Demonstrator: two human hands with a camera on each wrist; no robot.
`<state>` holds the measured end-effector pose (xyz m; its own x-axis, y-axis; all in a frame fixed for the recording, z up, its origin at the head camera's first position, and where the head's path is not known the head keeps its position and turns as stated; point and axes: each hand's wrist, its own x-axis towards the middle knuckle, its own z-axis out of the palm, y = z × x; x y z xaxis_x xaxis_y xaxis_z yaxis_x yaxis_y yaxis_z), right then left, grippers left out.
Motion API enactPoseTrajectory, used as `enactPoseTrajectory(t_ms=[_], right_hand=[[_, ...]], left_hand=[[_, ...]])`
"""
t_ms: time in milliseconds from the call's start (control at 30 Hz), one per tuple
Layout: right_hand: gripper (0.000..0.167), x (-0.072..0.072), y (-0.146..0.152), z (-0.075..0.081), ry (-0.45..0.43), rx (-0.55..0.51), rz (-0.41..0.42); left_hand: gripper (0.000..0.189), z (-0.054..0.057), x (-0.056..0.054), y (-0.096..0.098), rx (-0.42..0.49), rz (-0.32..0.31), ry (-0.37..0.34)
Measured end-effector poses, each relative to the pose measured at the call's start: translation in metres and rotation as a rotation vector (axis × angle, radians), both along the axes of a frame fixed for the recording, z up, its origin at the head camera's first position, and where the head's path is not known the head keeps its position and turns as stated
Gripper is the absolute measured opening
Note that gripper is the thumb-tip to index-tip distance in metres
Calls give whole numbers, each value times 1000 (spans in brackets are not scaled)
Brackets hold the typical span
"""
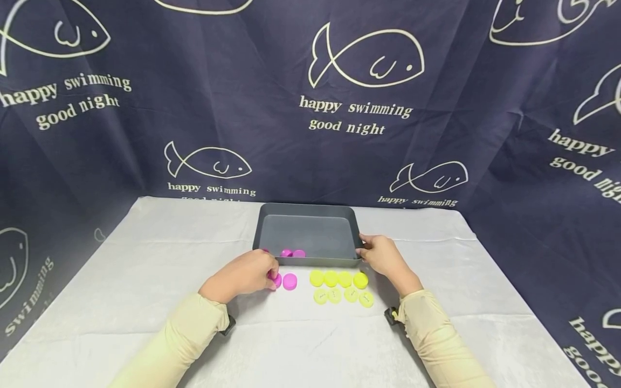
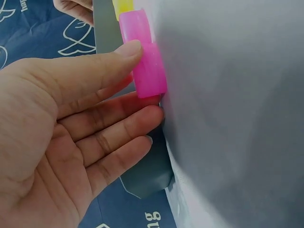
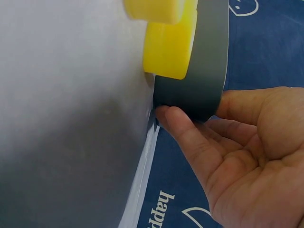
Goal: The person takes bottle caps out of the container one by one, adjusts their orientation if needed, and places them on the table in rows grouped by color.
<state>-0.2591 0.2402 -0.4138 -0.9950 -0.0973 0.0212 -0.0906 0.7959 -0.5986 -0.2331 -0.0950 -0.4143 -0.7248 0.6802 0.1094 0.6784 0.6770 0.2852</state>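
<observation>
My left hand [image 1: 249,272] pinches a magenta bottle cap [image 2: 149,71] between thumb and fingers, in front of the near left part of a dark grey tray [image 1: 305,261]. Another magenta cap [image 1: 290,282] lies to its right on the cloth, and some magenta caps [image 1: 299,254] are inside the tray along its near wall. At the tray's near right corner, my right hand [image 1: 383,256] holds the side with thumb and fingers. In the right wrist view a thumb [image 3: 242,102] meets the rim, its tip hidden, with a finger [image 3: 178,118] low at the base.
In front of the tray, two rows of yellow caps [image 1: 345,279] lie on the white tablecloth [image 1: 310,345], the nearer row flatter and paler with marks on top. A dark blue curtain [image 1: 271,108] with fish prints hangs behind the table and along both sides.
</observation>
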Motion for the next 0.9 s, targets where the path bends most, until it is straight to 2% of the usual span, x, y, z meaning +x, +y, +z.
enactPoseTrajectory(t_ms=[233,433,533,600,767,900], right_hand=[[51,1,0,1,4,8,0],[51,2,0,1,17,22,1],[51,2,0,0,17,25,6],[51,1,0,-1,19,28,11],[51,0,0,1,28,29,10],[50,-1,-1,0,23,17,10]], left_hand=[[18,4,2,-1,0,-10,28],[5,9,7,-2,-40,21,9],[4,16,10,-3,-65,36,23],[3,23,12,-4,-75,44,58],[5,40,10,-11,-65,97,96],[9,44,6,-19,-31,130,123]])
